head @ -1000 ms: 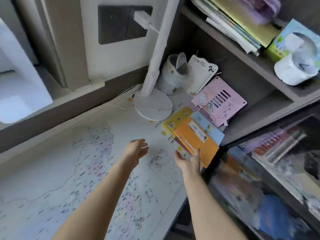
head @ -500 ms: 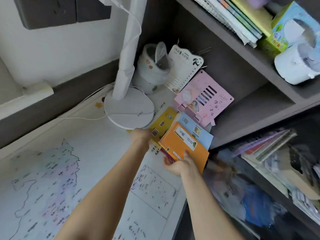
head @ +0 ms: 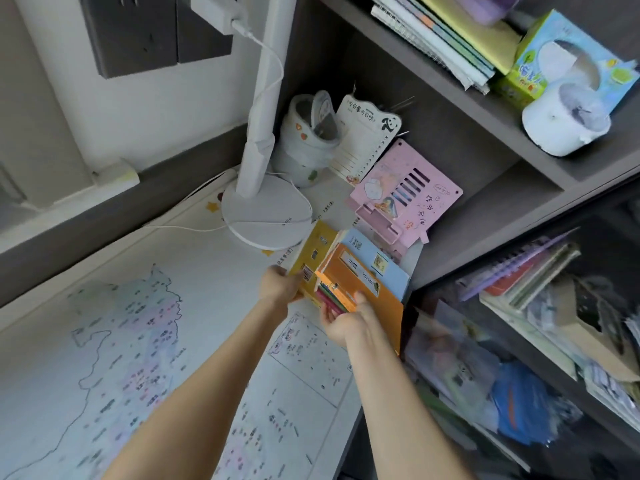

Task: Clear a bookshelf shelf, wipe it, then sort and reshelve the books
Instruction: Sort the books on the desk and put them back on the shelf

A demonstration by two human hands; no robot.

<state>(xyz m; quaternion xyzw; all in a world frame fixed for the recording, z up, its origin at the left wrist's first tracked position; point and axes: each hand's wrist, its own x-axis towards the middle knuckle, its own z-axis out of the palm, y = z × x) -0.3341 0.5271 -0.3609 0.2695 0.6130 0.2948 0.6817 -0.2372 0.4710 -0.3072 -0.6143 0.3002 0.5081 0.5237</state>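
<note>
A small stack of thin books lies at the right of the desk, beside the bookshelf: an orange book (head: 360, 282) on top, a light blue book (head: 381, 261) under it, a yellow book (head: 317, 251) at the left and red-edged ones beneath. My left hand (head: 278, 287) grips the yellow book's near left edge. My right hand (head: 343, 322) holds the stack's near end, thumb on the orange cover and fingers underneath. The stack is tilted up off the desk at its near end.
A white lamp base (head: 266, 216) and its cable sit just behind the stack. A pink board (head: 412, 199), a panda notepad (head: 363, 140) and a white cup (head: 308, 140) stand behind. The grey shelf (head: 491, 199) runs at the right, with books and a tissue box above and more books below. A map mat (head: 138, 341) covers the desk.
Both hands reached forward from over the map to the stack and took hold of it. The near end of the stack has lifted and the books have bunched together.
</note>
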